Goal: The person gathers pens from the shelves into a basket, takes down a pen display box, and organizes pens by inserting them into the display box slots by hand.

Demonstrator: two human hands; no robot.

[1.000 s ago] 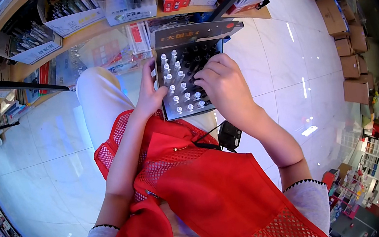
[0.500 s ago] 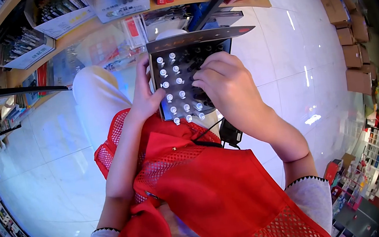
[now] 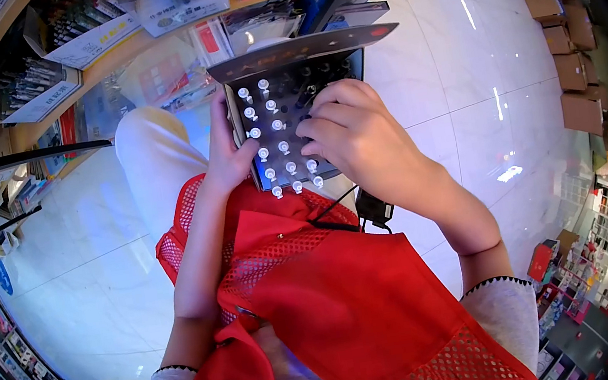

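1. One dark, open-lidded rectangular cardboard box [image 3: 308, 49], between the hands.
2. Inside, fourteen visible slim white-topped pens [image 3: 283, 147]; black-topped pens [image 3: 309, 90], partly hidden, uncountable.
3. Two hands, apart: left hand [image 3: 230, 160] clamped on the box's side; right hand [image 3: 354, 125] over black-topped pens, grip hidden, cannot tell.

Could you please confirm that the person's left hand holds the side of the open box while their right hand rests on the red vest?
Not quite: the right hand is not on the red vest. The head view shows it over the open box, its fingers down among the contents. The left hand does hold the box's side.
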